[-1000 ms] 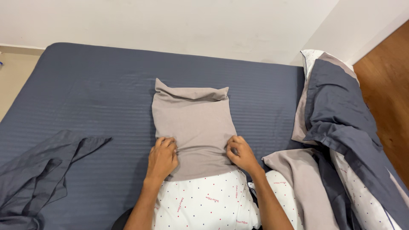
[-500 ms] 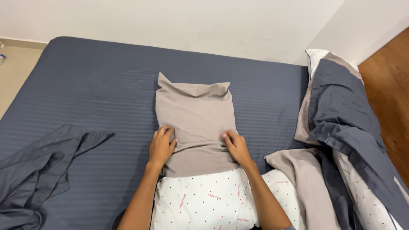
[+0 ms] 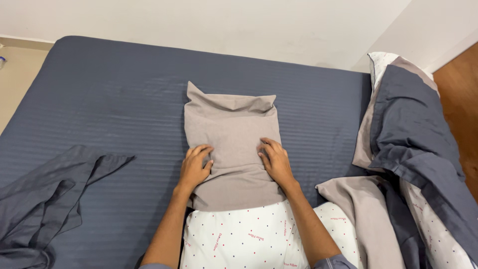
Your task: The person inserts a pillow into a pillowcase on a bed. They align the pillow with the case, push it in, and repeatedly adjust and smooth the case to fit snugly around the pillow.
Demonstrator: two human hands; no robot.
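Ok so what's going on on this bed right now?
A person is working a taupe pillowcase over a white dotted pillow on a bed with a dark blue sheet. The left hand and right hand press on the case's two sides. The pillow's near end is uncovered. Loose bedding lies at right.

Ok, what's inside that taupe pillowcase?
A white dotted pillow sticks out of the taupe pillowcase at the near end. How far in it reaches is covered by fabric; both hands, left and right, press there.
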